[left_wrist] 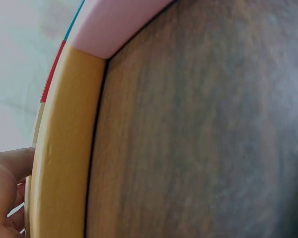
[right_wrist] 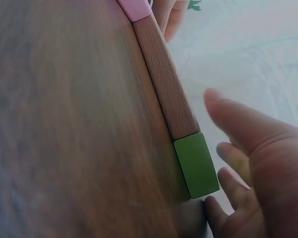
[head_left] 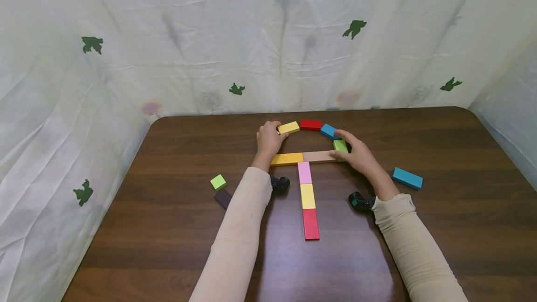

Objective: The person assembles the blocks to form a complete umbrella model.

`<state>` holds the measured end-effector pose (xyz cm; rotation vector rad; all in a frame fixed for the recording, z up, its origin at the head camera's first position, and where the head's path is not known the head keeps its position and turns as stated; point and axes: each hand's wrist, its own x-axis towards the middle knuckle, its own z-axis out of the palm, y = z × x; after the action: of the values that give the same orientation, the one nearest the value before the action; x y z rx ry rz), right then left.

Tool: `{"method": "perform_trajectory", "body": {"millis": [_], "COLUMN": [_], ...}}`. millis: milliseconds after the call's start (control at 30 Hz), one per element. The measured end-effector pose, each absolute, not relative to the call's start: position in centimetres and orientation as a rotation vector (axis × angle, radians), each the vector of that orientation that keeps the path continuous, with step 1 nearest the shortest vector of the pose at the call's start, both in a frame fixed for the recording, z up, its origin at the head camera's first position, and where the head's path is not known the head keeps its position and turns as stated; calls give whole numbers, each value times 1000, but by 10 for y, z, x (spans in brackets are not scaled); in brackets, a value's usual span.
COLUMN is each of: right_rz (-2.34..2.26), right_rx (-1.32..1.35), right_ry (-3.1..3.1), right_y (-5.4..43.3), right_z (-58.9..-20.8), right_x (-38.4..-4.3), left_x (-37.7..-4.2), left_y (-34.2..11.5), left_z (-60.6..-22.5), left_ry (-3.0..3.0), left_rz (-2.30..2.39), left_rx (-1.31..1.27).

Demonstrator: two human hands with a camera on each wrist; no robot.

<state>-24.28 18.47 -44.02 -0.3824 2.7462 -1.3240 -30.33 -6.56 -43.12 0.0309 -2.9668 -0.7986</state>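
Observation:
My left hand point(head_left: 268, 140) is at the left end of a pale yellow block point(head_left: 289, 127), thumb and forefinger on either side of it. In the left wrist view, the fingers point(left_wrist: 12, 166) are partly hidden behind an orange-yellow block point(left_wrist: 69, 144). My right hand point(head_left: 358, 153) spreads round a green block point(head_left: 340, 146), thumb near the end of a bare wood block point(head_left: 317, 156) and forefinger by a blue block point(head_left: 329, 131). The right wrist view has its thumb point(right_wrist: 238, 116) apart from the green block. A red block point(head_left: 310, 125) sits between the pale yellow and blue ones.
A column of pink point(head_left: 305, 173), yellow point(head_left: 307, 196) and red-pink point(head_left: 311, 224) blocks runs toward me from the crossbar. Loose blocks lie aside: light green point(head_left: 218, 182) and dark point(head_left: 223, 197) at left, blue point(head_left: 407, 178) at right. A white cloth point(head_left: 268, 59) hangs behind the table.

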Motion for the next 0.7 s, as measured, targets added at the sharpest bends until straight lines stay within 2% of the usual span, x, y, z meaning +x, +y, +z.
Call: {"method": "perform_trajectory", "body": {"millis": [333,700], "right_rz": [-1388,-1352], "right_rx": [-398,-399], "right_ry": [2736,2765], "right_y": [181,169], "right_z": [-428,-422], "right_x": [-248,-273], "left_x": [-304,-302], "left_y": [-67,-73], "left_z": [-431,-432], "left_ry": [-2953,-2924], "left_rz": [-843,-927], "left_rx": [-8,-68]}}
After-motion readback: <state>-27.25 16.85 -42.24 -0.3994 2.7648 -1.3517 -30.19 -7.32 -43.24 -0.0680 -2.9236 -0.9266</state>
